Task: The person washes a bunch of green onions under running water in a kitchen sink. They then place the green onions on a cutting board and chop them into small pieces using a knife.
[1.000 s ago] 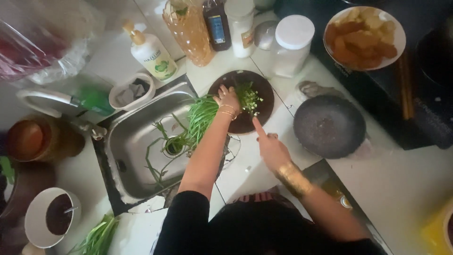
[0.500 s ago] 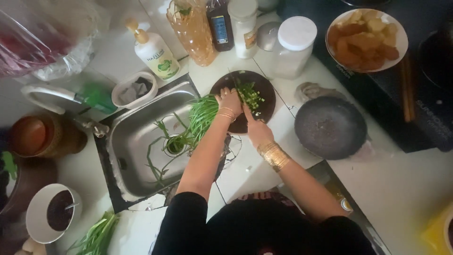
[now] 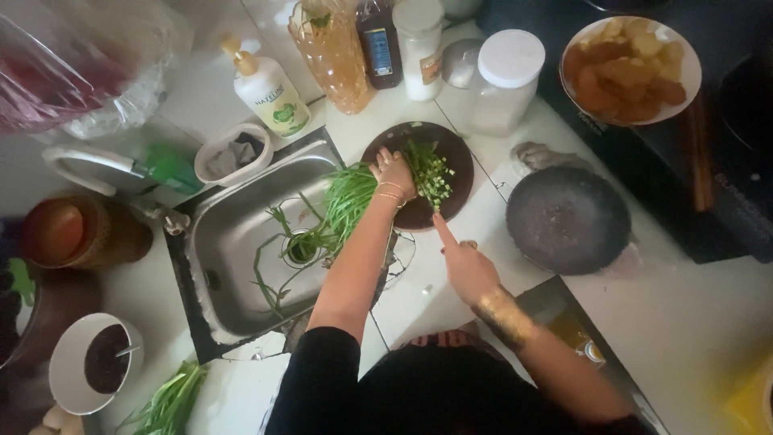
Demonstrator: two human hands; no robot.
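Note:
A round dark cutting board [image 3: 451, 209] lies on the white counter right of the sink. My left hand [image 3: 393, 171] presses a bunch of long green stalks [image 3: 346, 201] onto it, and the stalks trail left over the sink. Chopped green pieces [image 3: 431, 173] are piled just right of that hand. My right hand [image 3: 465, 266] is at the board's near edge, fingers curled and forefinger stretched toward the board. It seems to grip a knife, whose blade is hard to make out against the dark board.
The steel sink [image 3: 241, 306] holds loose green stalks. A dark stone mortar [image 3: 568, 217] stands right of the board. Behind it are a soap bottle [image 3: 270, 93], several jars and bottles [image 3: 503, 76] and a plate of fried food [image 3: 632, 68]. At near left are a white bowl [image 3: 68, 370] and more greens [image 3: 169, 403].
My right hand went forward to the board's edge, then drew back toward me. My left hand stays on the green stalks.

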